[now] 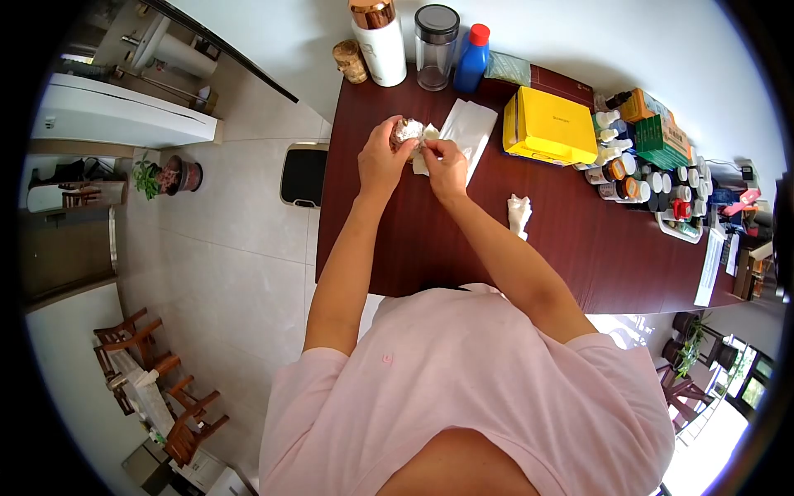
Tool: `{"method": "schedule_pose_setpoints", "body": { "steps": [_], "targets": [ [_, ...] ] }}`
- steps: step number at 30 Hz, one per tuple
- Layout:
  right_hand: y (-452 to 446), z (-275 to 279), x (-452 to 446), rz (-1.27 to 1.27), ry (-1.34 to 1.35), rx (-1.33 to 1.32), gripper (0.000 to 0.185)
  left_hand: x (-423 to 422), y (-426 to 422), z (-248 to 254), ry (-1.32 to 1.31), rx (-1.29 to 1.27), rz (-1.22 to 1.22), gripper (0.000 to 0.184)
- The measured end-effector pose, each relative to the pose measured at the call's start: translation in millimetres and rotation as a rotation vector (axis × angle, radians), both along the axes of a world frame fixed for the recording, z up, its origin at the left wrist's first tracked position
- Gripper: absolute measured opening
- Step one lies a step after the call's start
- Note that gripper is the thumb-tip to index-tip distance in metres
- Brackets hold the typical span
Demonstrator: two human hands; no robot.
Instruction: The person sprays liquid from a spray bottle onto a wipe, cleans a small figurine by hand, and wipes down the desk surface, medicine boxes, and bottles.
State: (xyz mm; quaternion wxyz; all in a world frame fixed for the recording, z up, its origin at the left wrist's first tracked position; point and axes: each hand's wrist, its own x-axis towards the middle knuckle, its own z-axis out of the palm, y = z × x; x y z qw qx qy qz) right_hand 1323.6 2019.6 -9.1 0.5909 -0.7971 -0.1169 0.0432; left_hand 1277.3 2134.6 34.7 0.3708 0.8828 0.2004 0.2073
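Observation:
My left hand [380,162] is closed around a small roundish thing [408,130] with a white and brown speckled surface. Its kind I cannot make out. Just to the right, my right hand [447,170] pinches a piece of white tissue [429,134] against that thing. Both hands are over the left part of the dark red-brown table [397,240]. Behind my right hand lies a flat white tissue pack or folded sheet [470,132]. A crumpled white tissue [518,215] rests on the table farther right.
Along the back stand a wooden cup-like piece [350,63], a white thermos [382,50], a clear tumbler [435,58] and a blue bottle with a red cap [471,62]. A yellow box [550,126] sits right of them. Several small bottles [616,169] crowd the right side.

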Motion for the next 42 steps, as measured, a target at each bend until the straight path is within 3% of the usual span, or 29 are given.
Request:
{"method": "schedule_pose_setpoints", "body": {
  "steps": [6, 10, 12, 16, 19, 28, 33, 42],
  "targets": [
    [-14.0, 3.5, -2.0, 0.219, 0.009, -0.048, 0.016, 0.5, 2.4, -4.4, -0.031, 0.020, 0.001, 0.042],
    [-3.0, -3.9, 35.2, -0.024, -0.063, -0.129, 0.018, 0.2, 2.6, -5.0, -0.016, -0.056, -0.013, 0.043],
    [4.2, 3.6, 52.8, 0.159, 0.189, -0.189, 0.021, 0.2, 1.1, -5.2, -0.004, -0.106, -0.014, 0.043],
    [6.6, -2.2, 62.0, 0.276, 0.184, -0.176, 0.021, -0.4, 2.2, -6.3, 0.007, -0.099, 0.002, 0.043],
    [2.5, -1.7, 41.5, 0.152, 0.066, -0.261, 0.020, 1.1, 1.3, -7.5, 0.003, -0.086, -0.001, 0.044],
    [9.0, -3.8, 48.0, 0.159, 0.131, -0.225, 0.020, 0.3, 1.9, -5.9, 0.028, -0.113, 0.001, 0.044],
    [-1.2, -1.1, 22.3, 0.109, 0.118, -0.357, 0.021, 0.7, 1.8, -6.2, 0.022, -0.090, 0.001, 0.043],
    [-1.5, -3.6, 2.4, 0.151, 0.160, -0.239, 0.021, -0.7, 1.6, -5.8, -0.016, -0.015, 0.000, 0.044]
  ]
}}
